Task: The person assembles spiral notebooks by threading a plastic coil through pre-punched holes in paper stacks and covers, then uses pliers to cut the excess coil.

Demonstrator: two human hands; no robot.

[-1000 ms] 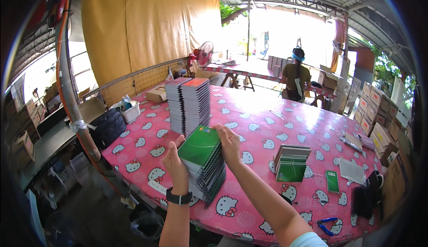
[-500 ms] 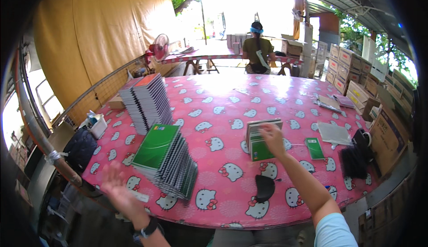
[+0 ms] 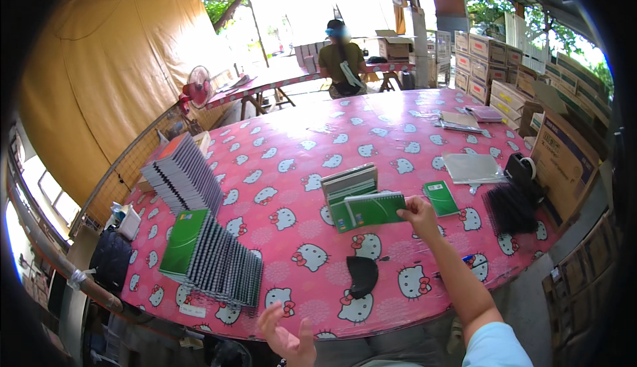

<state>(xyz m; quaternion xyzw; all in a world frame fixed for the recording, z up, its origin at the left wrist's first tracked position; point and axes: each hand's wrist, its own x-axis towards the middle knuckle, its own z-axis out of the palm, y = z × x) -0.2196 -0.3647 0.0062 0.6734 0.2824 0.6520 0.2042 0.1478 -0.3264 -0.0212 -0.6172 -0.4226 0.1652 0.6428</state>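
My right hand pinches the right end of a small green spiral notebook. That notebook is tilted in front of a short row of notebooks standing on edge. Low at the table's front edge, my left hand is empty, palm up with its fingers apart. A tall stack of green spiral notebooks stands to its left. Behind that rises another spiral-bound stack with an orange cover on top. One more green notebook lies flat just right of my right hand.
A black curved object lies near the front of the pink patterned table. Black spiral bindings, clear plastic sheets and cardboard boxes are at right. A person sits at the far table.
My right hand has drawn a green notebook rightward from the standing row. My left hand has moved right, from beside the green stack to the front edge. The view has shifted right.
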